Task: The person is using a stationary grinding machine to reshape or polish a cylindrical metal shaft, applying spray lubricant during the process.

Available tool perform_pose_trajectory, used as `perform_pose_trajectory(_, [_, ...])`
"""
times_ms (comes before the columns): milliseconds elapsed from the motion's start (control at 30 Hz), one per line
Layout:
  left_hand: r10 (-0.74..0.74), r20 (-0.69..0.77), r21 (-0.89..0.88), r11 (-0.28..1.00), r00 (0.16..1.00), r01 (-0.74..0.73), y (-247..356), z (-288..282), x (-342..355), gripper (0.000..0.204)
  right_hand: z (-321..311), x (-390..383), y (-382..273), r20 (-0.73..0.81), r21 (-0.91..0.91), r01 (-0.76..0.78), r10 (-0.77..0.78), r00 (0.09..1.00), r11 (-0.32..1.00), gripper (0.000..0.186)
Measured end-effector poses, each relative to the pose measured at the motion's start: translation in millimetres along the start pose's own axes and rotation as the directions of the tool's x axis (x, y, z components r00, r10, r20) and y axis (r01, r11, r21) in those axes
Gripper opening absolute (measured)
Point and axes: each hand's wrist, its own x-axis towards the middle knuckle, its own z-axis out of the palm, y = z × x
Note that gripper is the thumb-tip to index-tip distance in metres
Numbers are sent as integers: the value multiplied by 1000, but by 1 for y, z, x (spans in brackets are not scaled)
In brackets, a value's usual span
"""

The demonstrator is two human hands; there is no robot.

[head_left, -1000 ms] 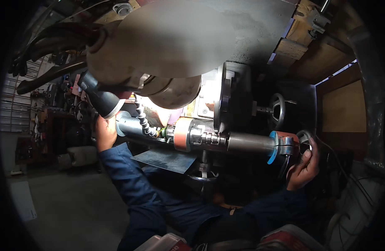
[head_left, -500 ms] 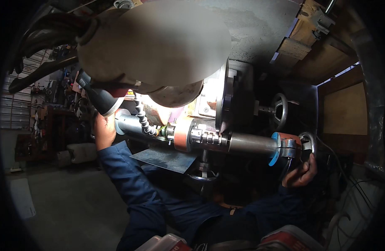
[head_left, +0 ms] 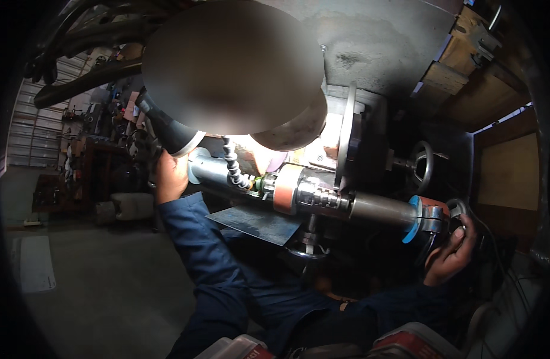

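A long horizontal spindle runs across a machine: a grey cylinder at the left, an orange collar, a steel shaft, and a blue and orange end piece. My left hand wraps the left end of the grey cylinder, just under a black lamp cone. Fingers of my right hand curl around a small handwheel at the spindle's right end. Both sleeves are dark blue.
A segmented coolant hose bends over the cylinder. A flat metal plate sits under the spindle. A larger handwheel and a round disc stand behind. Shelves of clutter lie far left, concrete floor below.
My right hand has slid slightly down and right on the small handwheel. My left hand stays on the cylinder end. The view has shifted a little.
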Motion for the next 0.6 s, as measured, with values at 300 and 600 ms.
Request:
perform_pose_trajectory(300, [-73, -21, 39, 997, 997, 74, -1, -1, -3, 23, 22, -34, 46, -335, -200, 240, -296, 895, 950, 33])
perform_pose_trajectory(600, [-30, -41, 70, 997, 999, 33, 12, 1, -3, 24, 62, -41, 116, -630, -319, 659, -672, 389, 681, 44])
